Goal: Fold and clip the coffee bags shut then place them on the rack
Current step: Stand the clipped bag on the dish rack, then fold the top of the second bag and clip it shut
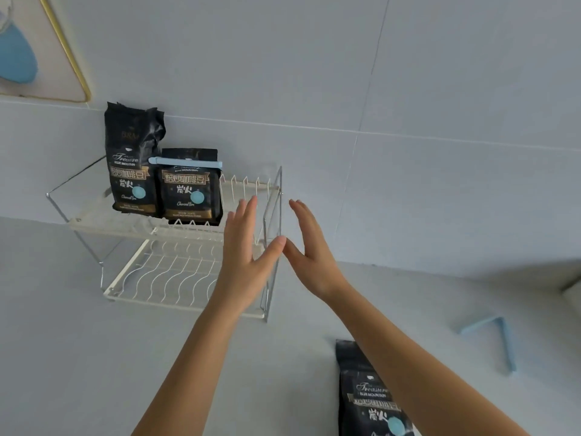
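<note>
On the upper shelf of the wire rack stand two black coffee bags: the clipped bag, folded down with a pale blue clip across its top, and just beside it, on the side away from the hands, a taller bag whose top is unfolded and carries no clip. Both hands hover at the rack's right end, the left hand spread flat with nothing in it in front of the shelf, the right hand likewise open and empty, their thumbs nearly touching. A third bag lies flat on the desk, well in front of the rack, and a spare blue clip lies open on the desk nearby. The likely step is to go for that lying bag. To do it well, press the air out, fold the top over in a straight, tight crease, slide the clip fully across, then stand the bag upright next to the clipped one. The tall bag looks unfinished too.
</note>
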`<state>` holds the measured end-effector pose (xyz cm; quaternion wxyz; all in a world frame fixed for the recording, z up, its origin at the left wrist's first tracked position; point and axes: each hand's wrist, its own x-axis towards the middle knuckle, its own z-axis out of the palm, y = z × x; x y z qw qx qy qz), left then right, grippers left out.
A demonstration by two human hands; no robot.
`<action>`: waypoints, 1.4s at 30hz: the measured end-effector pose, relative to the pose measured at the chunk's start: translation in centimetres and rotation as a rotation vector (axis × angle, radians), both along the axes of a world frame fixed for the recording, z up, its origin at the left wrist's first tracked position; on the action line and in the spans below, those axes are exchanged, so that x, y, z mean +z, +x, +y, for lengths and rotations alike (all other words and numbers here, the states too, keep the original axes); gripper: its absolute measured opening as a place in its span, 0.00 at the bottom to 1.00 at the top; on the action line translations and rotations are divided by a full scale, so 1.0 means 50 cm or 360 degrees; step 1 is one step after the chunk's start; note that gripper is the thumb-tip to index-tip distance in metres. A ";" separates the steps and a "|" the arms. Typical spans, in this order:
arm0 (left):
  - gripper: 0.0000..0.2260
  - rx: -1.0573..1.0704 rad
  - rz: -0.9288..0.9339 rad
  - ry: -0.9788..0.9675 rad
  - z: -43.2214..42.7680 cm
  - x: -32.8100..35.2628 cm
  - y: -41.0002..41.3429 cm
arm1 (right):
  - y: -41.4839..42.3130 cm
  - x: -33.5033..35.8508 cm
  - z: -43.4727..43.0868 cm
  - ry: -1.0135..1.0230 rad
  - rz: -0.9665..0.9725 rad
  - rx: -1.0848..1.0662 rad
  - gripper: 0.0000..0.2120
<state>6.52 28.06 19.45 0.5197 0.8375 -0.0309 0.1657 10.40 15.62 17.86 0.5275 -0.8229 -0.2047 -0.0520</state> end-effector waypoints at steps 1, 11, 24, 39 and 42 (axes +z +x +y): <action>0.30 -0.0037 0.0012 -0.0006 -0.026 -0.012 -0.010 | -0.009 -0.013 -0.028 -0.0004 0.0040 -0.0019 0.28; 0.33 -0.0348 0.1080 -0.0098 -0.269 -0.209 -0.064 | -0.088 -0.198 -0.266 -0.0141 0.0597 -0.0348 0.26; 0.18 0.0003 0.1681 -0.0398 -0.332 -0.412 -0.154 | -0.222 -0.393 -0.438 0.0119 0.1847 -0.0545 0.20; 0.08 -0.0066 0.1118 -0.0850 -0.417 -0.367 -0.157 | -0.221 -0.329 -0.534 0.0384 0.1277 -0.0408 0.04; 0.06 -0.0134 0.1008 -0.0934 -0.446 -0.346 -0.154 | -0.208 -0.299 -0.563 0.0365 0.1127 -0.0394 0.04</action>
